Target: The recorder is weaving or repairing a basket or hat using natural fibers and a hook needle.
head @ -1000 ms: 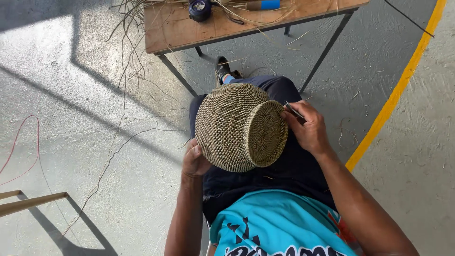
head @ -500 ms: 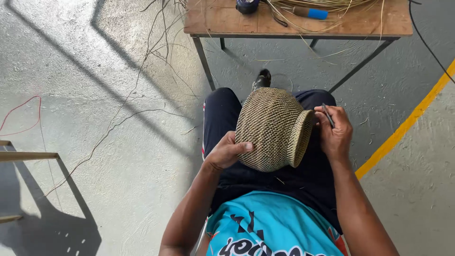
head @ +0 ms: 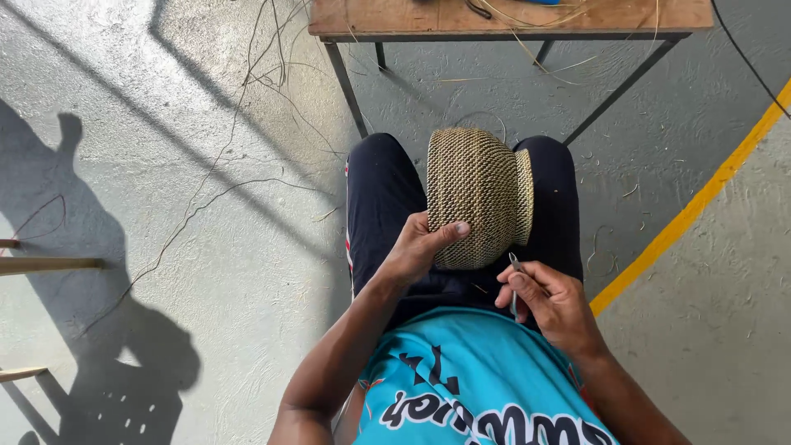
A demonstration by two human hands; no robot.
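A round woven basket [head: 478, 194] of tan and dark fibre lies on its side across my lap, its rim turned to the right. My left hand [head: 420, 247] grips its near left side, thumb pressed on the weave. My right hand [head: 548, 301] sits just below the basket's rim and pinches a thin metal tool [head: 514, 272] that points up toward the basket. I wear dark trousers and a turquoise shirt.
A wooden table [head: 511, 21] on thin metal legs stands ahead of my knees, with loose straw strands on it. Long fibres trail over the grey concrete floor at left. A yellow painted line [head: 700, 202] runs diagonally at right. Wooden slats [head: 45, 265] poke in at left.
The basket has turned from open side facing me to lying sideways on my lap. My left hand came from under it onto its side. My right hand dropped from the rim toward my body.
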